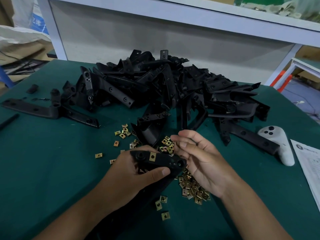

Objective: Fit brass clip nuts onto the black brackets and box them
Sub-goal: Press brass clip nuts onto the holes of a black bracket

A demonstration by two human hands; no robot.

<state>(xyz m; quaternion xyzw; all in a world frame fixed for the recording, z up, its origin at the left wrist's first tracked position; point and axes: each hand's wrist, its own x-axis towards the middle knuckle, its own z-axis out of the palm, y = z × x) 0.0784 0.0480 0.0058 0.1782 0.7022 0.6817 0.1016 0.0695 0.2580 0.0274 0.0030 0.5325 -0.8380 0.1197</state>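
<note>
1. Head view: a bracket [161,161] is gripped low in the centre of the frame by the left hand [131,172], thumb curled over its near edge; one nut [152,156] is already seated on it.
2. The right hand [199,161] hovers just right of the bracket, fingers loosely curled; whether a nut is pinched at the fingertips cannot be told.
3. Loose nuts [192,187] lie scattered on the mat [52,170] beneath both hands; the bracket pile [164,87] fills the middle of the frame.
4. The next nut is best slid on squarely from the edge until its thread sits over the end hole [180,164], with the bracket held steady.
5. No box is seen.
6. A sheet [310,163] at the right edge carries print too small to be read; blue characters on a bag [37,21] at the upper left are unclear.
</note>
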